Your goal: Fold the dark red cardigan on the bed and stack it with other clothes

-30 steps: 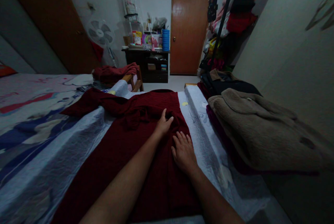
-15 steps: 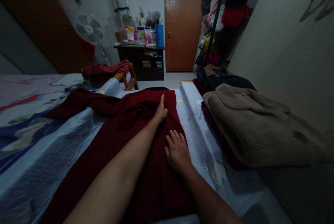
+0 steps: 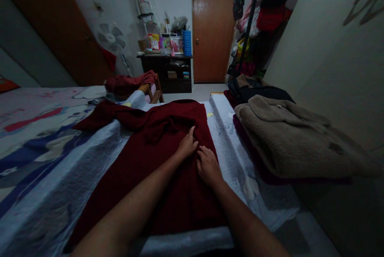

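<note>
A dark red garment (image 3: 156,177) lies spread over the light blue cover, one sleeve stretched out to the left. My left hand (image 3: 188,144) rests on its upper right part, index finger extended and the other fingers partly bent, holding nothing. Just to the right and a little nearer, my right hand (image 3: 208,166) lies on the garment close to its right edge, fingers spread and slightly curved. The two hands are close together. Some bunched folds of the red cloth show left of my left hand.
Folded on the right are a brown fleecy coat (image 3: 294,137) and a dark jacket (image 3: 258,89). A reddish cloth (image 3: 129,83) hangs over a wooden chair (image 3: 156,94). Patterned bedding (image 3: 39,137) covers the left side. Farther back stand a fan (image 3: 112,38) and a dark cabinet (image 3: 153,73).
My left hand has drawn back toward me, closer to my right hand. The view has shifted slightly, and more of the garment's near edge shows.
</note>
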A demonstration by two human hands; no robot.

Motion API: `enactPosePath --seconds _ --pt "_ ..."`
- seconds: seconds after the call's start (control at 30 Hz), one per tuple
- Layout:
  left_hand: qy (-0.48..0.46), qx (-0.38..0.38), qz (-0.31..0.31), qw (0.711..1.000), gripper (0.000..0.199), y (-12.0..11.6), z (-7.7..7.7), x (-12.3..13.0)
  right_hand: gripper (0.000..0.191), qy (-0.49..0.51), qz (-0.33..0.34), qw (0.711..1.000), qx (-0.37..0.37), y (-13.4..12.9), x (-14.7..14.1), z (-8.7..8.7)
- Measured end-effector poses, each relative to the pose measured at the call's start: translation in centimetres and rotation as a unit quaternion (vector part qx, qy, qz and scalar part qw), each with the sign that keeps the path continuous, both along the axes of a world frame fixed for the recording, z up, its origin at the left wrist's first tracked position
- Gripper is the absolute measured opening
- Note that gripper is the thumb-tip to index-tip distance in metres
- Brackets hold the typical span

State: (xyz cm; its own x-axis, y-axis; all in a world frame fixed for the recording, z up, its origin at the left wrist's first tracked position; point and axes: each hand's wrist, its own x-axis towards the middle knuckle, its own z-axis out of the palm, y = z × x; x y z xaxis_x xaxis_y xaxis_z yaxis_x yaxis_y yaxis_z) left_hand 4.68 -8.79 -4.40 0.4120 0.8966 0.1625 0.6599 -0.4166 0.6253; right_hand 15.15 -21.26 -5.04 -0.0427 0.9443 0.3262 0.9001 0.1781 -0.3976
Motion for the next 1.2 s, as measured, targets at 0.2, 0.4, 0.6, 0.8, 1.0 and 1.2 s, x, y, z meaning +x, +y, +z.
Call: enactPosePath --seconds 0.2,0.4,0.6,0.8,1.0,1.2 --pt "0.052 -0.023 -0.045 0.997 0.053 -2.9 0.6 -0.7 0.041 0.014 0.051 0.998 -0.023 -2.6 0.3 0.0" --pt "0.068 -0.016 -0.054 0.996 0.04 -5.1 0.4 -1.7 0.045 0.012 0.109 0.993 -0.041 -7.9 1.0 0.1" --pt "0.124 0.023 -0.03 0.992 0.054 -7.9 0.0 -2.4 0.041 0.043 0.143 0.987 -0.053 -11.2 2.0 0.6" --pt "0.077 -0.026 -0.065 0.995 0.05 -10.7 0.7 -3.2 0.05 0.065 0.185 0.978 -0.075 -13.0 2.7 0.9" --pt "0.03 -0.057 -0.103 0.993 0.048 -14.6 1.6 -4.6 0.066 0.157 0.198 0.961 -0.11 -13.4 3.3 1.8" --pt "0.0 -0.08 -0.117 0.99 0.05 -16.8 1.8 -5.6 0.042 0.291 0.064 0.952 -0.074 -12.7 4.3 2.4"
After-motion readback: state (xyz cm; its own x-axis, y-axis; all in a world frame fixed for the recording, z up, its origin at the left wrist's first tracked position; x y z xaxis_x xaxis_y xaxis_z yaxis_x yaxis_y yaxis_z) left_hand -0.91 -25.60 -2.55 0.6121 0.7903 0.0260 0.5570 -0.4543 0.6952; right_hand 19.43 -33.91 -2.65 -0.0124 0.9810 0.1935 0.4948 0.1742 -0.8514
